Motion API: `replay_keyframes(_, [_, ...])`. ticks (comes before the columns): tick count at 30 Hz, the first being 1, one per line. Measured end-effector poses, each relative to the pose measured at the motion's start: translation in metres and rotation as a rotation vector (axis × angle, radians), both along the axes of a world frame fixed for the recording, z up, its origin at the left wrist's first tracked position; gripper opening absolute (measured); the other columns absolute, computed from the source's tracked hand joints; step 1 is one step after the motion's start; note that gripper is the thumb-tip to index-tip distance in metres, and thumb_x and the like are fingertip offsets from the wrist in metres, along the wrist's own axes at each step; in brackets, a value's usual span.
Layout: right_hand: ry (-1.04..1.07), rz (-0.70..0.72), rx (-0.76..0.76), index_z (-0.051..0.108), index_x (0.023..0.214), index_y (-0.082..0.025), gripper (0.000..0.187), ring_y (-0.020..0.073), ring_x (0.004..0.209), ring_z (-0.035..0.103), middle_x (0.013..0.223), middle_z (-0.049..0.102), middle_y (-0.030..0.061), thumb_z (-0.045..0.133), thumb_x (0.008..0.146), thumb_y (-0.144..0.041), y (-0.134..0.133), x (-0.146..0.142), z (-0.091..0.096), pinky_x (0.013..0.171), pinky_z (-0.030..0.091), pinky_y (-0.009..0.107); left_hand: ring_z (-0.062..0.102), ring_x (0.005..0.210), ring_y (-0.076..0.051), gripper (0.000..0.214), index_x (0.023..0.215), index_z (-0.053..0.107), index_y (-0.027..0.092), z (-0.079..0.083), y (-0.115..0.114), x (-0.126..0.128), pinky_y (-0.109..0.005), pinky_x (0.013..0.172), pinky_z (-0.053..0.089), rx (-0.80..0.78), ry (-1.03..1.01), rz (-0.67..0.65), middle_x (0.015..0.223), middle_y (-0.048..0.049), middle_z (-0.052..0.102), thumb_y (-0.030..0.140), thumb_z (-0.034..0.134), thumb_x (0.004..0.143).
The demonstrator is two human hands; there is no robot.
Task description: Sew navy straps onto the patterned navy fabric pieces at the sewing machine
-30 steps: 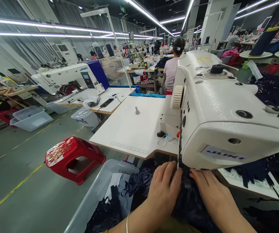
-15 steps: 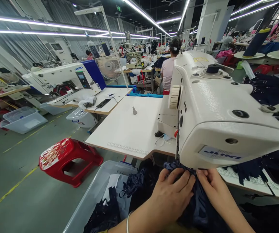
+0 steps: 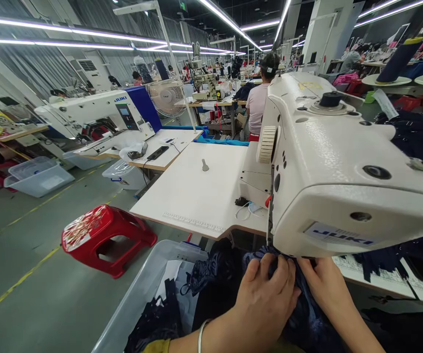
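Note:
Dark navy fabric (image 3: pixel 309 314) is bunched in front of me, below the head of a white sewing machine (image 3: pixel 329 147). My left hand (image 3: pixel 270 294), a bangle on its wrist, lies over the fabric with curled fingers gripping it close to the needle area. Just right of it, my right hand (image 3: pixel 320 279) pinches the same cloth, its fingertips partly hidden under the machine head. The needle and presser foot cannot be seen from here. More navy fabric hangs left of my left hand, over a clear plastic bin (image 3: pixel 123 314).
A white table (image 3: pixel 193 191) with a small metal plate on it extends left of the machine. On the floor stands a red stool (image 3: pixel 108 240). Dark fabric strips (image 3: pixel 384 260) and a dark phone-like object lie at the right. Ahead sits a person (image 3: pixel 257 105) facing away.
My left hand has shifted slightly right and down along the fabric, fingers still curled. My right hand keeps its pinch near the machine head. The view has turned slightly.

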State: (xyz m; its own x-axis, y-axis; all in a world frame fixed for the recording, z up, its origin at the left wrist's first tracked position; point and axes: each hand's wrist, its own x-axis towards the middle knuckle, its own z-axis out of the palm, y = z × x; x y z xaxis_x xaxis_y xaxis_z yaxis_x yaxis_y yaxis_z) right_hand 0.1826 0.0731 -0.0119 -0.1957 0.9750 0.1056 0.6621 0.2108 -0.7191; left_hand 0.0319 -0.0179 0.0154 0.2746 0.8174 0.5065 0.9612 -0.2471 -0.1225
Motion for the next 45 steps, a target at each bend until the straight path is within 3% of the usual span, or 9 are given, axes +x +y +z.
replay_keyframes(4, [-0.04,-0.006,0.041,0.057,0.088,-0.023,0.024,0.0283,0.072,0.068,0.075,0.07,0.0085,0.043,0.087,-0.042,0.001,-0.001,-0.001,0.056,0.049,0.032,0.052,0.11,-0.019,0.037,0.127,0.059,0.019,0.002,0.001,0.002,-0.034,0.093,0.035,0.006,-0.014,0.008,0.124,-0.0034,0.06,0.039,0.048,0.098])
replay_keyframes(13, [-0.014,0.012,0.132,0.059,0.075,-0.026,0.022,0.0298,0.076,0.067,0.057,0.062,0.0048,0.046,0.086,-0.039,0.0,0.002,-0.006,0.062,0.05,0.033,0.051,0.112,-0.02,0.038,0.13,0.057,0.02,-0.001,0.001,0.0,-0.035,0.094,0.034,0.001,-0.035,-0.013,0.126,-0.003,0.059,0.039,0.045,0.1])
replay_keyframes(20, [0.026,0.028,0.042,0.06,0.083,-0.023,0.026,0.0265,0.069,0.066,0.07,0.069,0.0074,0.045,0.09,-0.043,0.003,0.005,-0.019,0.062,0.048,0.033,0.054,0.108,-0.02,0.034,0.123,0.062,0.019,-0.003,0.004,-0.001,-0.033,0.09,0.036,0.071,-0.031,0.005,0.12,-0.0035,0.063,0.039,0.049,0.098])
replay_keyframes(27, [0.042,0.175,0.114,0.059,0.076,-0.023,0.029,0.0186,0.073,0.062,0.076,0.065,0.0018,0.048,0.094,-0.044,0.012,0.026,0.001,0.069,0.046,0.027,0.059,0.097,-0.02,0.036,0.114,0.066,0.017,-0.015,0.017,-0.011,-0.034,0.083,0.039,0.222,-0.088,-0.096,0.104,-0.0034,0.069,0.027,0.034,0.103])
replay_keyframes(30, [0.029,0.25,0.039,0.059,0.076,-0.023,0.027,0.0173,0.075,0.059,0.076,0.061,-0.0002,0.052,0.093,-0.043,0.016,0.058,0.007,0.07,0.045,0.025,0.06,0.097,-0.021,0.031,0.116,0.065,0.019,-0.017,0.018,-0.014,-0.034,0.083,0.04,0.201,-0.052,-0.1,0.103,-0.0023,0.069,0.026,0.039,0.102])
replay_keyframes(35, [0.043,0.14,-0.073,0.059,0.083,-0.023,0.026,0.0171,0.08,0.056,0.082,0.058,-0.0005,0.054,0.09,-0.048,0.017,0.12,0.005,0.075,0.042,0.025,0.061,0.097,-0.021,0.031,0.115,0.065,0.028,-0.015,0.014,-0.011,-0.033,0.084,0.041,0.193,-0.026,-0.115,0.102,-0.0001,0.07,0.036,0.039,0.101])
replay_keyframes(38, [0.069,0.083,-0.17,0.054,0.078,-0.022,0.03,0.0148,0.071,0.049,0.074,0.049,-0.0028,0.055,0.088,-0.05,0.012,0.146,0.0,0.067,0.04,0.024,0.06,0.098,-0.024,0.038,0.115,0.065,0.027,-0.017,0.013,-0.007,-0.035,0.084,0.04,0.191,0.015,-0.11,0.103,-0.0026,0.07,0.047,0.036,0.1])
replay_keyframes(42, [0.277,0.116,-0.488,0.045,0.072,-0.022,0.039,0.012,0.06,0.041,0.066,0.037,-0.0057,0.057,0.086,-0.056,0.001,0.157,-0.005,0.058,0.04,0.022,0.059,0.1,-0.028,0.035,0.115,0.064,0.024,-0.021,0.011,0.002,-0.036,0.088,0.038,0.182,0.067,-0.077,0.103,-0.0063,0.068,0.048,0.051,0.093])
replay_keyframes(45, [0.481,0.024,-0.538,0.042,0.068,-0.021,0.045,0.0102,0.058,0.037,0.065,0.036,-0.0063,0.064,0.08,-0.059,-0.004,0.15,-0.003,0.056,0.038,0.02,0.057,0.103,-0.031,0.056,0.115,0.064,0.019,-0.021,0.01,0.009,-0.039,0.088,0.037,0.176,0.048,-0.08,0.105,-0.0095,0.066,0.064,0.05,0.086])
